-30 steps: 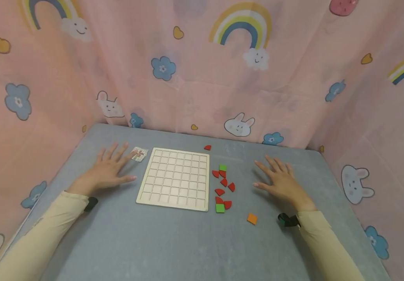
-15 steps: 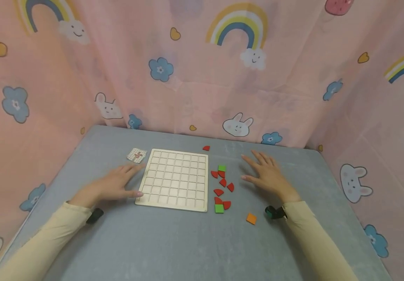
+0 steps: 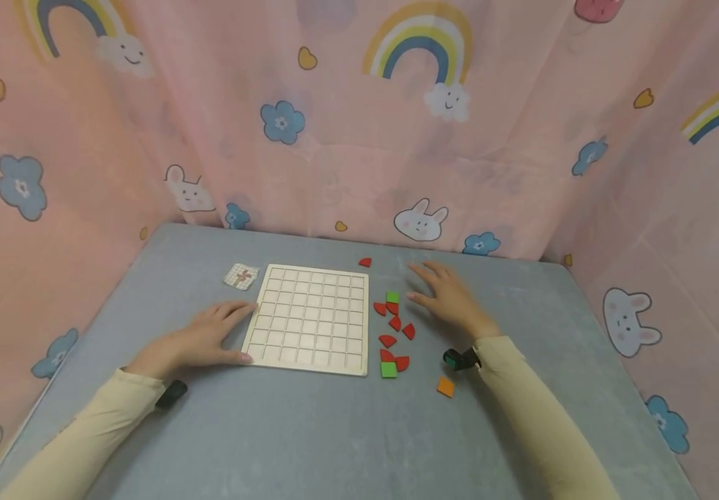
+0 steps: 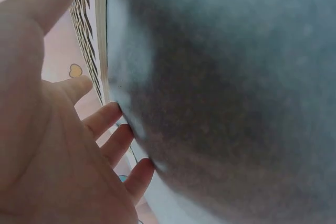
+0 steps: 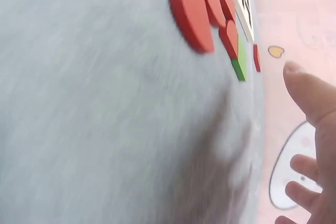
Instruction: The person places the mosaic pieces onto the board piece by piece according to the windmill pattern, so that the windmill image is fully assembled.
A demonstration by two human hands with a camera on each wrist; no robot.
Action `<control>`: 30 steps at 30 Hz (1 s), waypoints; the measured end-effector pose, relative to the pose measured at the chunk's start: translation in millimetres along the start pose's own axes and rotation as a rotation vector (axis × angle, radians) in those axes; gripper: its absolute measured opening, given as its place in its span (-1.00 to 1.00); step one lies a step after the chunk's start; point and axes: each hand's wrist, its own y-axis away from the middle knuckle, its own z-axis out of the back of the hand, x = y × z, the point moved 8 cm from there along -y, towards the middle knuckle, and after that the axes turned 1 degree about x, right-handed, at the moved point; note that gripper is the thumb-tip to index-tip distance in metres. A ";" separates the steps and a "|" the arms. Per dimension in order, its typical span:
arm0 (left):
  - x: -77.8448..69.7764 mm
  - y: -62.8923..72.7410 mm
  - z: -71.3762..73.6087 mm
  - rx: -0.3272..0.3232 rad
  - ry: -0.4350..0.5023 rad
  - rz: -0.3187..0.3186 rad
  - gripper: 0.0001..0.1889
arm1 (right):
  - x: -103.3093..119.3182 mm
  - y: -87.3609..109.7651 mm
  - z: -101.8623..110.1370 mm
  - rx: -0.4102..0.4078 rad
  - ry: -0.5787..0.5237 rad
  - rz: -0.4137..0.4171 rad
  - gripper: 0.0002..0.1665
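A pale wooden grid board [image 3: 310,319] lies flat on the grey table. Along its left edge is my left hand [image 3: 205,337], the index fingertip at the side and the thumb at the near left corner. In the left wrist view the other fingertips [image 4: 140,177] rest at the table surface. My right hand [image 3: 449,297] hovers right of the loose pieces, fingers extended, holding nothing. Nearest to it are a green square [image 3: 392,297] and several red quarter-circle pieces [image 3: 408,331]. Another green square [image 3: 388,370] lies closer to me.
A small card with a red pinwheel pattern [image 3: 242,276] lies beyond my left hand. One red piece [image 3: 365,262] sits apart near the back edge. An orange square [image 3: 446,387] lies near my right wrist. A pink patterned curtain [image 3: 334,160] surrounds the table.
My left hand has come right and nearer to me, from beside the card to the board's left edge. My right hand has moved left toward the red and green pieces.
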 end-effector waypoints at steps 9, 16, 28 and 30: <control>6.0 -1.0 -5.5 0.011 -0.021 0.017 -0.06 | 15.1 -32.5 -9.8 0.018 -0.132 -0.069 -0.27; 3.4 -1.0 -4.0 0.013 -0.014 0.024 -0.05 | 25.0 -56.6 -18.5 -0.009 -0.251 -0.090 -0.35; 2.4 -0.2 -5.9 0.036 -0.010 0.030 -0.05 | 32.7 -83.2 -26.7 -0.108 -0.359 -0.116 -0.47; 2.2 -0.3 -7.4 0.038 -0.015 0.028 -0.04 | 32.2 -83.5 -28.2 -0.122 -0.391 -0.129 -0.48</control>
